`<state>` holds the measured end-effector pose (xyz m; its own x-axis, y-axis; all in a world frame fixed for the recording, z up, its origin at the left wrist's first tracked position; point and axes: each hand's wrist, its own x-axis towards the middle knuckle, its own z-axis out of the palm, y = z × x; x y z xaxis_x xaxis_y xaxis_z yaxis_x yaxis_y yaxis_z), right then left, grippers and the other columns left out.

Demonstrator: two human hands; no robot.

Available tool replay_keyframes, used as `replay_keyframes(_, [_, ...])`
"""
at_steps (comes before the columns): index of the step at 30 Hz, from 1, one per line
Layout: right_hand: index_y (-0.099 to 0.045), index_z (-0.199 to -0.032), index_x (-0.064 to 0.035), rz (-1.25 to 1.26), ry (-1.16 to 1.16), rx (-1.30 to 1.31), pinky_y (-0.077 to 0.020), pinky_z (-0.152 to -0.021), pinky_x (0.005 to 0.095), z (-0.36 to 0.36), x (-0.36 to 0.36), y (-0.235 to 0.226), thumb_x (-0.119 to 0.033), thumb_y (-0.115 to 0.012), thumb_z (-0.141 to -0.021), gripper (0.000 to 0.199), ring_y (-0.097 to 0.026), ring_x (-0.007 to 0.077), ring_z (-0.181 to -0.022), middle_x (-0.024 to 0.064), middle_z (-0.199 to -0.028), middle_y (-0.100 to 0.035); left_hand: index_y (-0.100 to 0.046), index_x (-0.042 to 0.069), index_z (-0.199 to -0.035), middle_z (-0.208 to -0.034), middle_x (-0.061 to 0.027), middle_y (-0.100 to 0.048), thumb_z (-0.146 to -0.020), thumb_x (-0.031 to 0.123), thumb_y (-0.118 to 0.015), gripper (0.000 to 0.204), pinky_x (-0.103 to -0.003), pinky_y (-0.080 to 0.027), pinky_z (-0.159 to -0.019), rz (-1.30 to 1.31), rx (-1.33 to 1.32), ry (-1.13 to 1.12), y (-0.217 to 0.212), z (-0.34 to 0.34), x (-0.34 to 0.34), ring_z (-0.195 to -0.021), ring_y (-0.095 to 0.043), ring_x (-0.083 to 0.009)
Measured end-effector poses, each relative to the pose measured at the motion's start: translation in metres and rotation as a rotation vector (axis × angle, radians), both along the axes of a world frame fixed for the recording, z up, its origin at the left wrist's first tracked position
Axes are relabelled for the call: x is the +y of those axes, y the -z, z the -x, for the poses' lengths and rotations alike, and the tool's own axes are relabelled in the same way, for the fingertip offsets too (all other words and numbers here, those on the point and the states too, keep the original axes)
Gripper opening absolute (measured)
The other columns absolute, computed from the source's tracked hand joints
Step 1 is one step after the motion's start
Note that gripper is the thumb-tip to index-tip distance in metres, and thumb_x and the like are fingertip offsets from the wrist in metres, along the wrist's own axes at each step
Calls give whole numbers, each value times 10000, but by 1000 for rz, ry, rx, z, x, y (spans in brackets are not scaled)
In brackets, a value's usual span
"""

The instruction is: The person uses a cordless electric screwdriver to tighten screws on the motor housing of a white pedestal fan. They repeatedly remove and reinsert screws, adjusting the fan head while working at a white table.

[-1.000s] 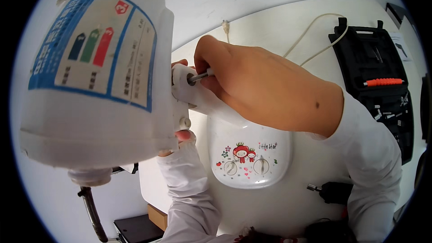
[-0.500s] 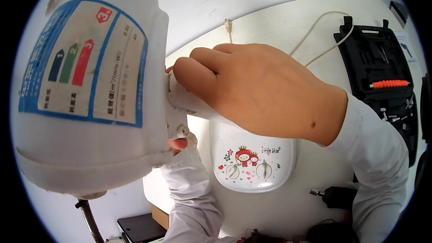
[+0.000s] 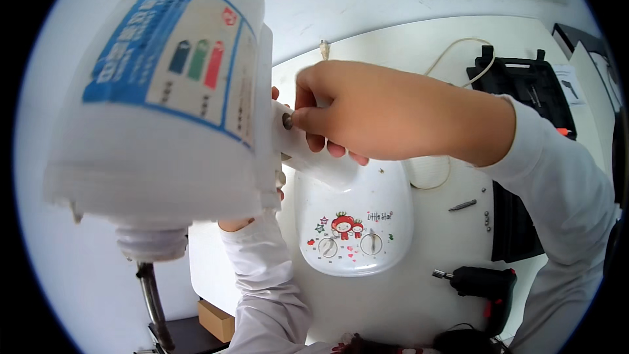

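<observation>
A white table fan stands before me without blades or a grille. Its motor housing [image 3: 164,164], with a blue-edged label and a bare metal shaft [image 3: 152,298], fills the left side. The neck [image 3: 327,169] joins it to the white base [image 3: 354,263], which has two knobs and cartoon prints. My right hand [image 3: 393,115] has thumb and bent forefinger closed at a round metal screw [image 3: 287,121] in the neck joint; its other fingers curl below. My left hand [image 3: 237,224] is wrapped around the joint behind the housing, mostly hidden, with only fingertips and part of the palm showing.
On the white table to the right lie a black electric screwdriver [image 3: 481,283], a screwdriver bit [image 3: 462,205] and several small screws [image 3: 487,220]. Behind my right arm is an opened black tool case [image 3: 517,85]. A pale cord [image 3: 452,44] loops at the back. A cardboard box [image 3: 216,321] sits lower left.
My right hand has drawn back slightly from the joint, baring the screw at its thumb and forefinger. The motor housing looks higher and tipped differently. The view has shifted, bringing bit and small screws into sight.
</observation>
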<state>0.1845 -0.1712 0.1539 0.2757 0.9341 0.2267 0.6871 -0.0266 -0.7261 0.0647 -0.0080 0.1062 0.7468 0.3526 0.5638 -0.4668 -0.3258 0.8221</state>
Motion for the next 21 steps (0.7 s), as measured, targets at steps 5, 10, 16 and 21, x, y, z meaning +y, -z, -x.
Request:
replay_keyframes(5, [-499,-877,20,-296,174,-71,-458,-528,375,6,3,12,-126,-539,-844,155,-581,307,-585,134,-637,-580,-417,17,-1273,-1156,-169,-539,-749,277,-709,653,-362,-489,-810,-20,34,-7,-1,-3,3,-1039,-549,-261])
replay_keyframes(10, [-438,-936,31,-382,231,-191,-481,-530,376,18,4,28,-110,-560,-823,218,-596,324,-617,153,-710,-576,-449,15,-1238,-1128,-147,-551,-734,263,-728,628,-355,-483,-819,-45,66,-7,2,3,6,-1030,-549,-244])
replay_keyframes(16, [-439,-933,21,-408,297,-505,-489,-544,348,22,10,34,-59,-570,-792,208,-580,298,-637,143,-855,-505,-487,13,-1197,-1096,-119,-567,-715,246,-752,597,-346,-476,-829,-83,88,-9,4,10,11,-1020,-549,-225])
replay_keyframes(21, [-429,-943,0,-539,328,-469,-439,-496,399,27,15,43,-64,-541,-845,162,-532,340,-574,135,-877,-480,-518,11,-1163,-1068,-97,-579,-699,232,-771,572,-339,-470,-837,-115,106,2,6,11,13,-1011,-549,-209])
